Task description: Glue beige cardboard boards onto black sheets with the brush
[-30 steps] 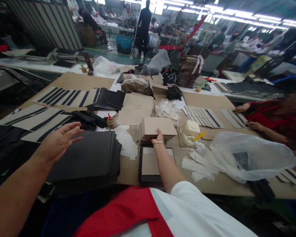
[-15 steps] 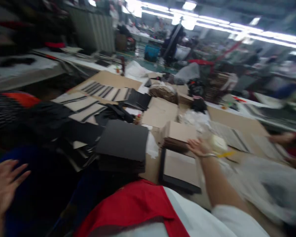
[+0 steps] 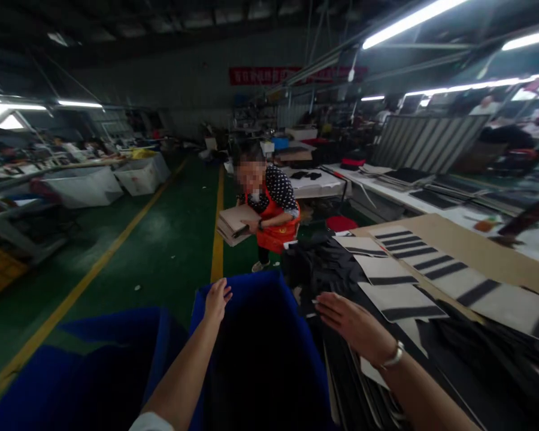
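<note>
A blue bin [image 3: 256, 281] stands beside the tabletop [image 3: 453, 236]; working there well would likely mean unhurried reaches, with the bracelet [image 3: 393, 357] kept clear of loose sheet edges. The left hand [image 3: 216, 302] is at the bin's far left corner, fingers slightly apart and grasping nothing; whether it touches the rim I cannot tell. The right hand [image 3: 357, 326], fingers extended, nothing visibly gripped, is over dark sheets [image 3: 354, 395], right of the bin. Beyond, a co-worker [image 3: 276, 227] holds brown boards [image 3: 238, 218]
</note>
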`<action>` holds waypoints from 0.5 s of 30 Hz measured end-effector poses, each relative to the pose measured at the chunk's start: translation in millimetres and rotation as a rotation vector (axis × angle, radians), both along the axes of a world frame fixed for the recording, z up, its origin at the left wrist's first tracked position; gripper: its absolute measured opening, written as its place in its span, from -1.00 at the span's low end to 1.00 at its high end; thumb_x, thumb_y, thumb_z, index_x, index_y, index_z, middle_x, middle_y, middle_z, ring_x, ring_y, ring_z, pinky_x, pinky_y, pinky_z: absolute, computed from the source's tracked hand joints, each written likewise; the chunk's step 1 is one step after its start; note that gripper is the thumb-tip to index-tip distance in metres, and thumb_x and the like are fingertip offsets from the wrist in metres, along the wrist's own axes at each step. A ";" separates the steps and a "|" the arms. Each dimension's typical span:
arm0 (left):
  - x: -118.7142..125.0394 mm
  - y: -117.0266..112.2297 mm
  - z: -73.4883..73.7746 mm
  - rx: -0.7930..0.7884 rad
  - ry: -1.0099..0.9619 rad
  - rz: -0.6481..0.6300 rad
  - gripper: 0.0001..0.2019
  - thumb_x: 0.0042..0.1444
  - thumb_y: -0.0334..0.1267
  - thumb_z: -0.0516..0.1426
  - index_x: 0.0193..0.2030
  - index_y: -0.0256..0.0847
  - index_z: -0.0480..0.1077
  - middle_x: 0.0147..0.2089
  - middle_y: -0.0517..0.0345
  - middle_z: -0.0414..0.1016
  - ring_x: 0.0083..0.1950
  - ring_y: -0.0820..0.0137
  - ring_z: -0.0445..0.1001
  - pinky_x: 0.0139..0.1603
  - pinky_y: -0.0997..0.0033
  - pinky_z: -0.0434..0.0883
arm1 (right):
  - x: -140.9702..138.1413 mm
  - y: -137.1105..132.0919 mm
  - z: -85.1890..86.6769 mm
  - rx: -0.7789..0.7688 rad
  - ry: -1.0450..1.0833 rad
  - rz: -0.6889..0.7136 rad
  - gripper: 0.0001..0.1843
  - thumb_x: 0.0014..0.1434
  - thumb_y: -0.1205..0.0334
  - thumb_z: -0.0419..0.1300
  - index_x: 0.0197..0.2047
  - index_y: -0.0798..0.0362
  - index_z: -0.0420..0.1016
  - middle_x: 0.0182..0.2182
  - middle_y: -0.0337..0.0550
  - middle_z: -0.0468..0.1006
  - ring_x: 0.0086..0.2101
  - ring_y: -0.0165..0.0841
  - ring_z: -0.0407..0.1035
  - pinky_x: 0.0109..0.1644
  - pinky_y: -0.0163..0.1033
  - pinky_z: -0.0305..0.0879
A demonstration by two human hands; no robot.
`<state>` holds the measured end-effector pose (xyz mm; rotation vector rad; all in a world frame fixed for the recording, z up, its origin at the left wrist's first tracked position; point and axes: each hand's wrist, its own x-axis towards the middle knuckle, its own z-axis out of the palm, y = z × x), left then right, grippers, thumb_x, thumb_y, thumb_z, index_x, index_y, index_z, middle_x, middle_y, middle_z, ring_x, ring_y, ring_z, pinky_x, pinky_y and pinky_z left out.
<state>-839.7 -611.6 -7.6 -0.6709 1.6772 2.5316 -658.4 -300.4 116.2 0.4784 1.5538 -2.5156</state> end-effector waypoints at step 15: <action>-122.2 40.4 -1.0 0.777 0.053 -0.066 -0.27 0.03 0.34 -0.17 0.01 -0.24 0.36 0.03 -0.18 0.40 0.14 0.06 0.33 0.01 0.00 0.38 | -244.4 -43.1 -67.2 0.104 0.024 -0.074 -0.67 0.16 0.22 -0.10 -0.53 0.03 0.38 -0.44 -0.12 0.53 -0.30 -0.34 0.46 -0.18 -0.12 0.38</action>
